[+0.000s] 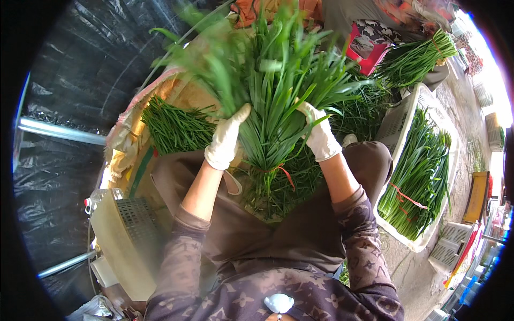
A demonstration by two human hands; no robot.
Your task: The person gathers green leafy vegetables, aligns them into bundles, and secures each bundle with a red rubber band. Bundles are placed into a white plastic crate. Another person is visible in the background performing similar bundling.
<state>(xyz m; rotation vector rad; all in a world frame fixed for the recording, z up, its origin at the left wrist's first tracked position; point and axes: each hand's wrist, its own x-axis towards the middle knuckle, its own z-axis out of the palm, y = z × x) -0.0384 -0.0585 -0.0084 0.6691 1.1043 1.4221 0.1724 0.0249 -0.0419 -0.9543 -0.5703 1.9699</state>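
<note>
A large bundle of long flat green leaves, which look like Chinese chives (267, 124), stands fanned out between my knees. A red tie (286, 175) goes around its lower part, with a loose end hanging to the right. My left hand (228, 134), in a white glove, is at the bundle's left side among the leaves, thumb raised. My right hand (317, 132), gloved too, touches the leaves on the right side; its fingertips are partly hidden by them. The upper left leaves are blurred. More loose leaves (297, 188) lie beneath and behind the bundle.
A pile of green stalks (176, 126) lies at the left. On the right, a white plastic crate (419, 245) holds tied bundles. Another person (341, 16) is at the top, near a red tied bundle (417, 58). A plastic basket (136, 220) and black sheeting (60, 168) are at the left.
</note>
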